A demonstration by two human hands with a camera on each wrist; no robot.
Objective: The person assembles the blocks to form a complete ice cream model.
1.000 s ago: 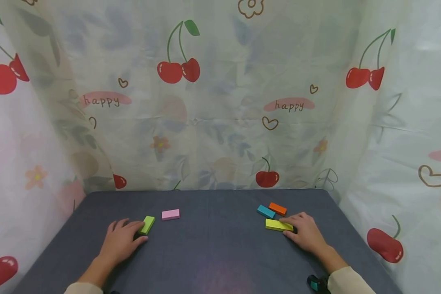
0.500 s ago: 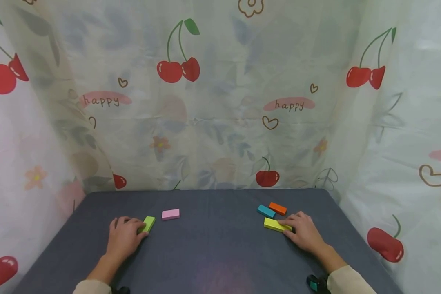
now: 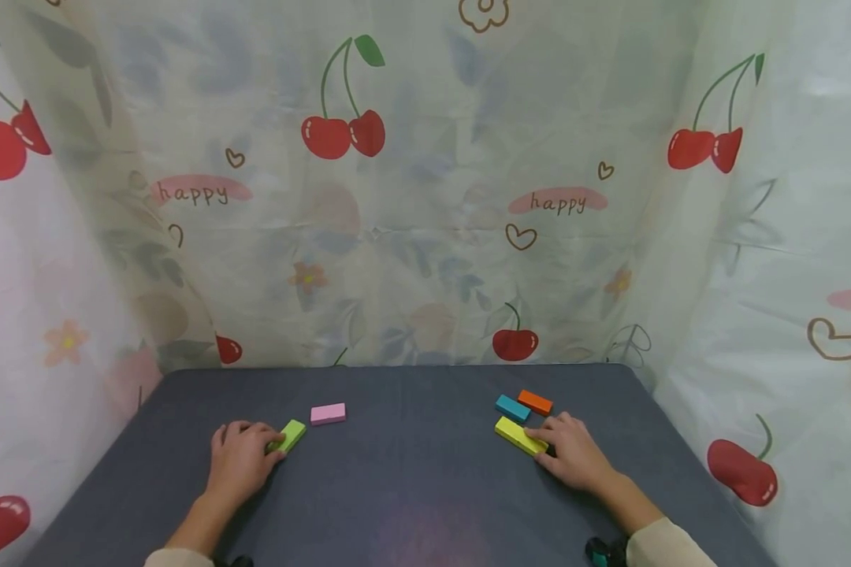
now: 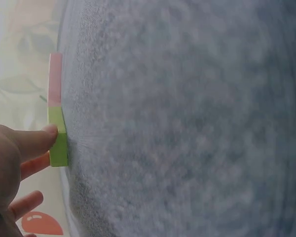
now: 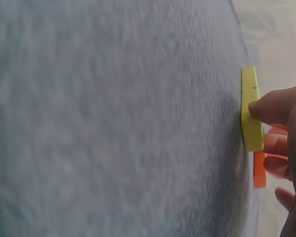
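Note:
On the left of the dark cloth, my left hand (image 3: pixel 239 461) pinches a lime-green block (image 3: pixel 292 435) between thumb and fingers. The left wrist view shows the thumb on the near face of the green block (image 4: pixel 58 143). A pink block (image 3: pixel 328 413) lies just beyond it. Over on the right, my right hand (image 3: pixel 573 453) pinches a yellow block (image 3: pixel 519 435) near its right end. In the right wrist view the thumb lies on the side of the yellow block (image 5: pixel 251 111). A blue block (image 3: pixel 514 408) and an orange block (image 3: pixel 536 402) lie close behind the yellow one.
A dark grey cloth (image 3: pixel 411 472) covers the table. Behind and along both sides hangs a pale curtain (image 3: pixel 425 197) printed with cherries, hearts and flowers. A dark strap (image 3: pixel 605 551) is on the right wrist, by a cream sleeve (image 3: pixel 667 543).
The yellow block has moved left and turned, its left end swinging toward the back, with my right hand. My left hand closed its thumb onto the green block, which has turned slightly rightward.

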